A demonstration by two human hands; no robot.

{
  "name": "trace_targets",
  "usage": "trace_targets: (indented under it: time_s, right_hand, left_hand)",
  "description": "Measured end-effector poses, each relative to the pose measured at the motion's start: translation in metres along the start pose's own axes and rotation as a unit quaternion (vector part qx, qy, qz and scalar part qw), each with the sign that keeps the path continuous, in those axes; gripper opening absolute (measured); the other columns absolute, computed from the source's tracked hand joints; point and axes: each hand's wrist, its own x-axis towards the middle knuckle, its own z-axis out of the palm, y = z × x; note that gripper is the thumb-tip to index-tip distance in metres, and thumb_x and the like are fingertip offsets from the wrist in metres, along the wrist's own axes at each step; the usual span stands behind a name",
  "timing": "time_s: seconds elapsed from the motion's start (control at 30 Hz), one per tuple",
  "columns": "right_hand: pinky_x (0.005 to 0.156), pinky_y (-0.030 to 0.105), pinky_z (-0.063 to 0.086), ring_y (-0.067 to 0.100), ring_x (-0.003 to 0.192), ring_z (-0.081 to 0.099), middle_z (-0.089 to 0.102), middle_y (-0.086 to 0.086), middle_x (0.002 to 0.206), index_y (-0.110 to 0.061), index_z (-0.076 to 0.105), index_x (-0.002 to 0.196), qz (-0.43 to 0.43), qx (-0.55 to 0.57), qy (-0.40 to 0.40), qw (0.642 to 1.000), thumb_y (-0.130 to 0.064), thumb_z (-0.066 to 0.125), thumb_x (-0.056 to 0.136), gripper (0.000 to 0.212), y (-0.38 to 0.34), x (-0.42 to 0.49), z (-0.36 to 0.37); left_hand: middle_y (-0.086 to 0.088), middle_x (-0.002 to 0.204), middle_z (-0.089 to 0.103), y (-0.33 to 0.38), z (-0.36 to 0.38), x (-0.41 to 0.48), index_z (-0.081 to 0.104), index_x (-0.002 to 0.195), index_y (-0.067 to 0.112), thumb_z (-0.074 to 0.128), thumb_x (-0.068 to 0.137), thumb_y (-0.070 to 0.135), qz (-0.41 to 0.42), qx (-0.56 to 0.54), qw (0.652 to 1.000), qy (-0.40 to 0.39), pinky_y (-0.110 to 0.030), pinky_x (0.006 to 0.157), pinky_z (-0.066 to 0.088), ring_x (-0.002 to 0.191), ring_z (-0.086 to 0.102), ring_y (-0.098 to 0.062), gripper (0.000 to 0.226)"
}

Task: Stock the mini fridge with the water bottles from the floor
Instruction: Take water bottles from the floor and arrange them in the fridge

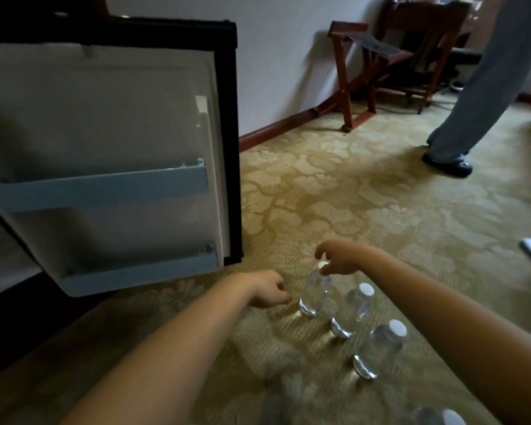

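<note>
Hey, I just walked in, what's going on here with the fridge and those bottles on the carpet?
A person is about to stock the mini fridge, whose door hangs open. Their right grip pinches the cap of the first bottle, which stands on the carpet nearest the fridge. The left grip hovers beside it, loosely curled, holding nothing. A second bottle and a third bottle stand behind it in a row. No bottle shows on the door shelves.

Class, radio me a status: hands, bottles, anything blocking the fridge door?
Status: right hand pinching cap of far bottle; left hand empty beside it. Then fridge door open, its shelves bare. Nothing in the way.
</note>
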Motion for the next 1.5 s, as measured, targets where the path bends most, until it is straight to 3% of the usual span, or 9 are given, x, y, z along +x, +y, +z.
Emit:
trace_targets:
  time_s: [0.1,0.23,0.5,0.8,1.03,1.17,1.3,1.4,1.5]
  right_hand:
    - [0.105,0.034,0.035,0.027,0.133,0.041,0.040,0.010,0.147,-0.011,0.035,0.142,0.027,0.010,0.010,1.000,-0.027,0.056,0.092,0.056,0.014,0.014,0.023]
    - [0.102,0.040,0.041,0.032,0.127,0.047,0.046,0.015,0.141,-0.010,0.034,0.141,0.062,0.043,0.020,0.997,-0.031,0.055,0.092,0.058,0.023,0.038,0.051]
    - [0.070,0.036,0.045,0.031,0.101,0.058,0.058,0.014,0.113,-0.011,0.038,0.123,0.093,0.059,0.134,0.985,-0.029,0.051,0.094,0.037,0.017,0.057,0.091]
    - [0.067,0.035,0.040,0.033,0.096,0.061,0.062,0.014,0.106,-0.008,0.039,0.121,0.014,0.030,0.187,0.982,-0.039,0.040,0.098,0.039,0.006,0.034,0.071]
    - [0.073,0.040,0.048,0.028,0.083,0.059,0.062,0.010,0.097,-0.010,0.042,0.113,-0.085,0.069,0.223,0.969,-0.040,0.041,0.097,0.034,-0.019,-0.018,0.017]
    - [0.070,0.036,0.045,0.023,0.081,0.057,0.059,0.003,0.094,-0.014,0.042,0.113,-0.145,0.072,0.255,0.953,-0.041,0.040,0.096,0.032,-0.042,-0.050,-0.018]
    - [0.071,0.032,0.046,0.018,0.081,0.056,0.058,0.000,0.092,-0.018,0.042,0.108,-0.212,0.104,0.288,0.928,-0.038,0.041,0.096,0.024,-0.076,-0.083,-0.052]
    - [0.075,0.032,0.047,0.015,0.084,0.056,0.058,-0.003,0.093,-0.019,0.043,0.109,-0.249,0.121,0.317,0.907,-0.038,0.042,0.096,0.023,-0.105,-0.103,-0.074]
    - [0.073,0.032,0.044,0.015,0.083,0.054,0.055,-0.005,0.087,-0.018,0.045,0.108,-0.286,0.130,0.342,0.886,-0.038,0.044,0.095,0.023,-0.138,-0.117,-0.096]
  left_hand:
    - [-0.014,0.128,0.058,-0.006,0.027,0.023,0.058,0.119,0.004,0.047,0.094,0.035,-0.011,-0.050,0.999,0.001,-0.032,0.096,0.044,0.115,0.055,-0.028,0.042]
    - [-0.013,0.138,0.047,-0.017,0.051,0.039,0.046,0.133,0.006,0.048,0.094,0.037,-0.037,-0.116,0.992,0.035,-0.027,0.099,0.038,0.125,0.047,-0.027,0.049]
    - [-0.010,0.151,0.028,-0.033,0.072,0.046,0.029,0.145,0.012,0.046,0.094,0.042,-0.064,-0.161,0.984,0.035,-0.035,0.108,0.032,0.137,0.034,-0.027,0.062]
    - [-0.009,0.150,0.032,-0.030,0.064,0.038,0.028,0.144,0.011,0.054,0.091,0.036,-0.044,-0.192,0.979,0.057,-0.031,0.107,0.034,0.135,0.037,-0.025,0.064]
    - [-0.007,0.158,0.018,-0.033,0.029,0.015,0.005,0.151,0.020,0.072,0.076,0.041,-0.020,-0.232,0.970,0.072,-0.038,0.116,0.026,0.143,0.024,-0.026,0.102]
    - [-0.006,0.152,0.031,-0.033,-0.014,-0.010,0.017,0.148,0.019,0.076,0.071,0.042,0.025,-0.158,0.982,0.097,-0.040,0.113,0.033,0.137,0.036,-0.023,0.100]
    - [-0.004,0.128,0.058,-0.027,-0.061,-0.054,0.049,0.129,0.014,0.076,0.076,0.031,0.102,-0.091,0.985,0.104,-0.032,0.099,0.045,0.113,0.056,-0.017,0.062]
    - [-0.001,0.124,0.059,-0.037,-0.084,-0.088,0.050,0.126,0.019,0.077,0.073,0.035,0.108,-0.057,0.982,0.143,-0.037,0.101,0.045,0.114,0.056,-0.019,0.062]
    - [0.005,0.131,0.053,-0.055,-0.097,-0.129,0.043,0.133,0.023,0.074,0.075,0.036,0.110,-0.060,0.969,0.212,-0.030,0.101,0.041,0.119,0.050,-0.012,0.067]
